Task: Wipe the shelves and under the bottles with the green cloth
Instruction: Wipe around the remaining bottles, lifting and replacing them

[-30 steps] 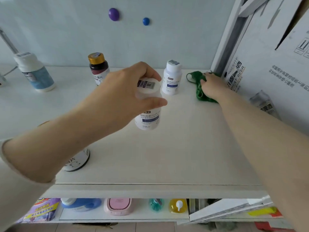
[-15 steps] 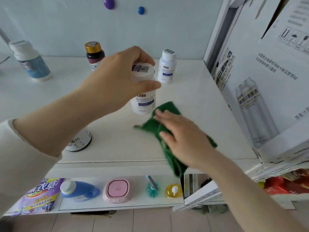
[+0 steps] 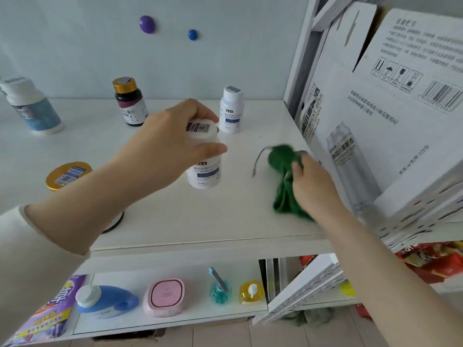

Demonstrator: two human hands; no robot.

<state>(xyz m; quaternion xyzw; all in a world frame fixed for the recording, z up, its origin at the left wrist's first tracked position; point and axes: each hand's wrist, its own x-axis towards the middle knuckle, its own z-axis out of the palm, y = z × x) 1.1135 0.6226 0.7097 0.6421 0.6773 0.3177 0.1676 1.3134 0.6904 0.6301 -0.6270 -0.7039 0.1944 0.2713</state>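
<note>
Now — hands (image 3: 160, 146) (image 3: 313, 186) curled: bottle (image 3: 204, 174), green cloth (image 3: 280, 159).

Motion blur smears the green cloth (image 3: 281, 194), and the part under the right hand (image 3: 315, 189), whose fingers (image 3: 298, 166) curl onto it, is hidden. The fingers (image 3: 195, 108) of the left hand (image 3: 170, 144) cover the neck of the white bottle (image 3: 204, 174) they grip (the label print below them is too small to read); whether its base touches the shelf (image 3: 175, 221) cannot be told. Well left of those fingers the forearm (image 3: 87, 196) hides a gold-lidded jar (image 3: 69, 175) but for its lid and a sliver of base. The cardboard box (image 3: 400, 126) just right of the right fingers is cut by the top and right edges, the purple pouch (image 3: 47, 319) below the left fingers by the bottom-left corner.
</note>
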